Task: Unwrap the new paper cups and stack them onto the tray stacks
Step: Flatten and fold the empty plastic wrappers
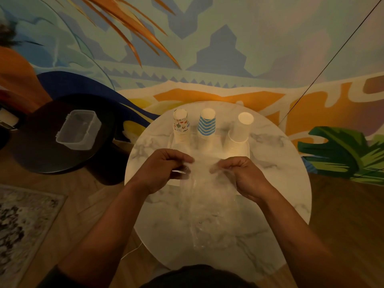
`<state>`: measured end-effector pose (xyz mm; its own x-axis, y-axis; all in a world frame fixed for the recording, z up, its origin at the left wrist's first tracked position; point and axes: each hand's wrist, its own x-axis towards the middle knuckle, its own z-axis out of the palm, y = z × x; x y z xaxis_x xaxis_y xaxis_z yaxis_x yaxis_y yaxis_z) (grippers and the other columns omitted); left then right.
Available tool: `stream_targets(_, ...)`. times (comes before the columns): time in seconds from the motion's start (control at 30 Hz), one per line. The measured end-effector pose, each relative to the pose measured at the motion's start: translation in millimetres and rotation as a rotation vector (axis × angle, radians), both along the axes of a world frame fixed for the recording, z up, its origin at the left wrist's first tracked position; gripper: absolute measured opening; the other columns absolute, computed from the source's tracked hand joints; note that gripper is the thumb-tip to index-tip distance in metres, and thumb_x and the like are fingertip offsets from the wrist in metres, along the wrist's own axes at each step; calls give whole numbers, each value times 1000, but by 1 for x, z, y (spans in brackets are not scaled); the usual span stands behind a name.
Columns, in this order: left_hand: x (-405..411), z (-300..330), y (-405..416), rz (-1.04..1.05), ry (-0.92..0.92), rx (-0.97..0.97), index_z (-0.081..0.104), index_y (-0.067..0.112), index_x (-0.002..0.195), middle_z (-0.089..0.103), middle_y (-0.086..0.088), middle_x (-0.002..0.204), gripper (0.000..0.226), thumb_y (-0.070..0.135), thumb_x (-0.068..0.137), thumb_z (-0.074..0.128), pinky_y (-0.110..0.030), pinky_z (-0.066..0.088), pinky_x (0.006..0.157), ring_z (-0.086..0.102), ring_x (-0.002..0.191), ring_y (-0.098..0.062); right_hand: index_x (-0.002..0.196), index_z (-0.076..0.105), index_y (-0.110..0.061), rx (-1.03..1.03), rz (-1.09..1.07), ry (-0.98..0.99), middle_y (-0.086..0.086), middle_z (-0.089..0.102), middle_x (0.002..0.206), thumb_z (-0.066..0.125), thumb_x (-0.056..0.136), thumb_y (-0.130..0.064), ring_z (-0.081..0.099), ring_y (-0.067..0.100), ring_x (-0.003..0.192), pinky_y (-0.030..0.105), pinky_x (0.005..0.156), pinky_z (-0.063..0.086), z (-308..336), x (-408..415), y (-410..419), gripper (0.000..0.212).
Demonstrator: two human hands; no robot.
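left hand [161, 170] and right hand [242, 176] each pinch the top edge of the clear wrap [204, 204], which hangs between them over the table [280, 163]; cups [241, 132] stand stacked beyond.

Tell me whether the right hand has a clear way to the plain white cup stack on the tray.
Probably yes. The white cup stack stands just beyond the right hand with nothing between them, but that hand is pinching the clear wrapper and would need to let go first.

No legible text, label or number anywhere; only patterns on the cups [180, 125]
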<state>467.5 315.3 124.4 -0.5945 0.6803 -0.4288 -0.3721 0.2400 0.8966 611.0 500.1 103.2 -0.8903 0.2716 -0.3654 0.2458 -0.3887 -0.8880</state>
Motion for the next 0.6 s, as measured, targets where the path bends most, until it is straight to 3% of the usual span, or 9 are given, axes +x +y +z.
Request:
stream_targets(0.1,-2,3,1,-25,30,-29,75,1,98,77,-12,92,39,-11,99,38,-32,62,67,72,75,-21,78,82,-12,-23,0,-12,17,75,86,37,88,20,71,23,76,27,67,60,-4,-2,3,57)
stream_targets(0.17,-4,4,-1,-21,-7,5,74,-2,103,76,-17,100,41,-6,99,33,-37,62,70,73,82,-27,93,81,-11,-117,10,11,26,68,98,44,82,3,65,33,90,32,74,60,-3,-2,6,41)
stream_targets(0.23,-5,3,-2,-20,-1,47,73,-1,108,74,-17,108,41,2,101,33,-41,62,73,72,88,-30,118,71,-10,-260,27,47,21,69,111,51,78,-17,67,32,100,41,84,58,-1,-1,8,45)
stream_targets(0.3,-2,3,-3,-31,157,8,74,7,110,75,-10,108,28,13,105,47,-36,62,73,73,87,-23,131,62,-20,-281,53,40,17,69,123,59,87,-42,68,32,105,49,91,53,-3,1,3,49)
stream_targets(0.37,1,1,-3,-68,481,-88,74,18,111,75,3,106,17,21,95,68,-24,60,71,73,83,-12,132,62,-27,-207,120,-40,22,64,132,70,76,-71,64,41,112,54,93,52,-5,2,-6,71)
stream_targets(0.4,2,-2,-2,-98,620,-121,73,23,113,73,10,109,22,22,90,74,-20,59,72,71,85,-8,133,61,-28,-179,147,-82,23,62,135,72,67,-79,62,44,117,55,93,52,-5,3,-10,84)
stream_targets(0.47,3,-7,-2,-132,729,-129,71,26,116,67,15,116,32,21,86,80,-18,58,74,69,89,-4,134,61,-31,-174,180,-125,22,62,135,67,60,-89,58,46,124,58,99,50,-6,5,-14,94)
stream_targets(0.53,6,-9,-3,-137,762,-106,69,25,119,63,13,119,38,15,84,81,-18,58,73,67,89,-5,124,68,-41,-197,201,-134,20,66,130,59,60,-93,60,45,123,55,97,51,2,8,-17,82)
stream_targets(0.6,9,-9,-3,-142,789,-101,66,25,123,59,15,120,45,10,84,81,-21,59,72,66,88,-8,117,70,-44,-176,207,-132,16,70,124,61,70,-85,64,40,119,47,89,54,9,11,-19,63)
